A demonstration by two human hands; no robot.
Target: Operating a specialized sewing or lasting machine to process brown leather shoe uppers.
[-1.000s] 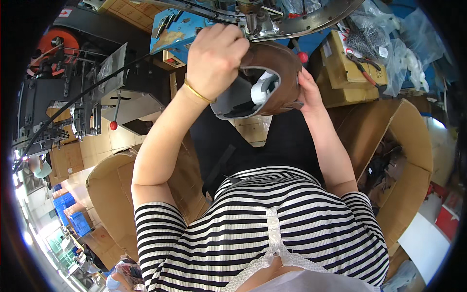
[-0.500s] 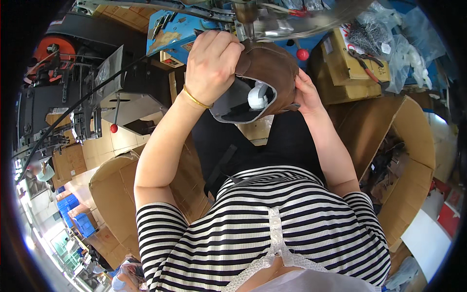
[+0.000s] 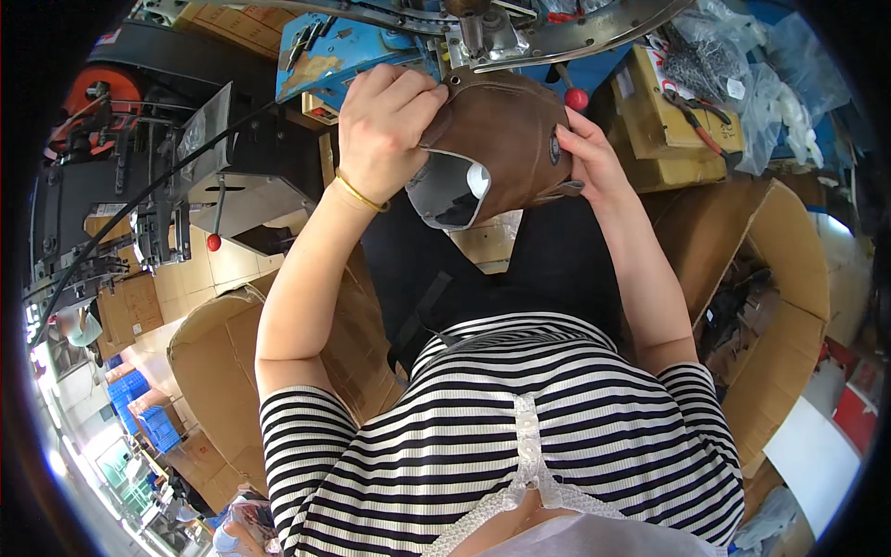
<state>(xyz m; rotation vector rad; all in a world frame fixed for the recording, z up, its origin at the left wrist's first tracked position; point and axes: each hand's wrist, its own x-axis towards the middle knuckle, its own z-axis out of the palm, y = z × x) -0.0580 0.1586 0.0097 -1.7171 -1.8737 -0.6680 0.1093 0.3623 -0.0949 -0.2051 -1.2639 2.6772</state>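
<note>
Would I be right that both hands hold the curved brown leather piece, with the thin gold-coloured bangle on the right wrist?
Not quite: the head view shows the thin gold-coloured bangle on the wrist of the left hand, not the right hand. Both hands do hold the curved brown leather piece.

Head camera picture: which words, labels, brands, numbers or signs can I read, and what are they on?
Nothing reads clearly enough to quote.
Top-left cardboard box: red printing, too small and partly cut off.
Yellow-brown carton at right: pale label, too small.
Brown carton at left: white sticker, too small.
Held brown piece: small oval mark, no legible letters.
</note>
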